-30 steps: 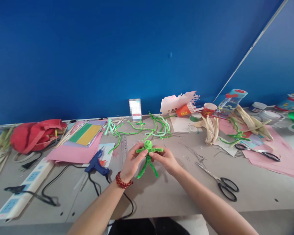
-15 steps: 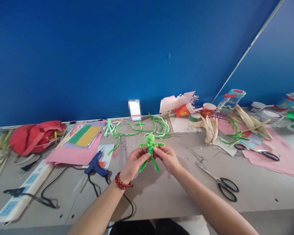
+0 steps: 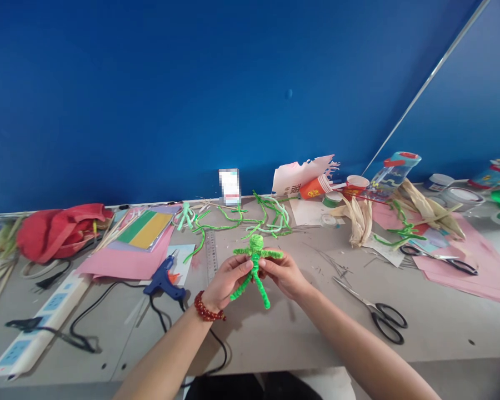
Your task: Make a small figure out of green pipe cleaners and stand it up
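Note:
Both hands hold a green pipe-cleaner figure above the table, its round head up, its arms spread sideways and its two legs hanging down. My left hand pinches the figure's body from the left, thumb in front; a red bead bracelet circles that wrist. From the other side, my right hand pinches the body below the arm. Fingers behind the figure are partly hidden. Past it, loose green pipe cleaners lie tangled on the table, beside a clear ruler.
Scissors lie to the right, and a second pair rests farther back. On the left are a blue glue gun, a white power strip, coloured sheets and a red bag. Red paper cups stand near the blue wall.
The figure has tilted in my fingers, so its legs now show longer and reach lower. Both hands keep their pinch and have barely shifted.

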Available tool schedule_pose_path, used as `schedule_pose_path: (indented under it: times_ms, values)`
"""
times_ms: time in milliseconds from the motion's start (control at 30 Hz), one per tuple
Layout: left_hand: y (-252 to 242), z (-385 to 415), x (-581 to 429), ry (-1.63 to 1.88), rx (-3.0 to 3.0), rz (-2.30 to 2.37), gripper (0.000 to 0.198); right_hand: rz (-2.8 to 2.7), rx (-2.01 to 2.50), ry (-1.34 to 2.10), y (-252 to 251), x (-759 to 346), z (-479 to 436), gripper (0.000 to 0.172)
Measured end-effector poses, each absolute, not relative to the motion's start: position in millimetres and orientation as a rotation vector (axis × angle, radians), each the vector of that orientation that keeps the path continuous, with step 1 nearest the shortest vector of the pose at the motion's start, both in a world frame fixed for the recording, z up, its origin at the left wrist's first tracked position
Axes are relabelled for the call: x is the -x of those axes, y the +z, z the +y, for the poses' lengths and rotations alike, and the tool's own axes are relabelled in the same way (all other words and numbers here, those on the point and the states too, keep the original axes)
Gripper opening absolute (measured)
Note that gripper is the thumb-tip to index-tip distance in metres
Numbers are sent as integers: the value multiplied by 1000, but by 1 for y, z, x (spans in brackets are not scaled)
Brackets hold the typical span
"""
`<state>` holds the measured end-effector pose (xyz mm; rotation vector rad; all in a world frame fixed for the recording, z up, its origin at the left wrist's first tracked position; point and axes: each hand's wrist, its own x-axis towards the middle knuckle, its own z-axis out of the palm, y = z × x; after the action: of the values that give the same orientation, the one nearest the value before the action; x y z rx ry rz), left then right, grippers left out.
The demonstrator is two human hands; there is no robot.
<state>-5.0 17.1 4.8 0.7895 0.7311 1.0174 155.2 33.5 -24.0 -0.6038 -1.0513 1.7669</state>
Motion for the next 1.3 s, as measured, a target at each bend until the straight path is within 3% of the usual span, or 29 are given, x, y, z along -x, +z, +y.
schedule_pose_path:
  times_ms: [600,1100,1300]
  values:
    - [0,18,3,1071,-707,786,22,-992,613,1776,-23,-151,30,28]
    - [-5,22,4,1259,-929,958,25,-1117,736,1499,-26,-149,36,31]
    - [-9,24,4,1280,-823,973,27,-1108,737,1638,-27,-149,37,30]
